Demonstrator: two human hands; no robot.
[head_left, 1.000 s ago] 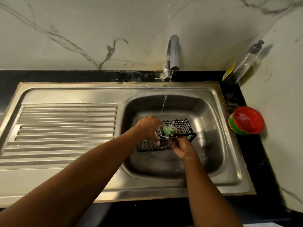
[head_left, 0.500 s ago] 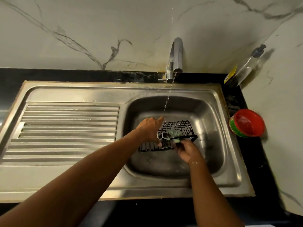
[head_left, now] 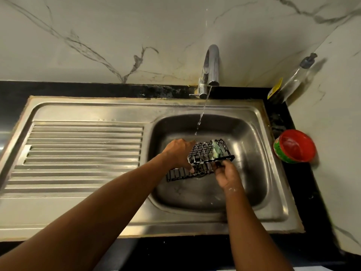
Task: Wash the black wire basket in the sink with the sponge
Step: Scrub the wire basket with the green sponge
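Note:
The black wire basket [head_left: 202, 153] is tilted up inside the sink basin [head_left: 254, 173], streaked with white foam. My left hand [head_left: 178, 153] grips its left side, fingers curled over the wires. A green and yellow sponge [head_left: 216, 150] stands on edge against the wires at the basket's right end. My right hand [head_left: 227, 176] is curled at the near right rim, its fingertips meeting the sponge's lower end; the rim bar hides the exact pinch. A thin stream of water [head_left: 201, 116] falls from the tap [head_left: 212, 65] just behind the basket.
A ribbed steel drainboard [head_left: 84, 153] lies to the left of the basin. On the black counter at the right sit a red bowl [head_left: 295, 145] and, in the corner, a clear pump bottle [head_left: 293, 79]. Marble walls close in behind and on the right.
The sponge has slid from the basket's middle to its right end and now stands on edge. My right hand moved right with it. My left hand keeps its grip on the tilted basket.

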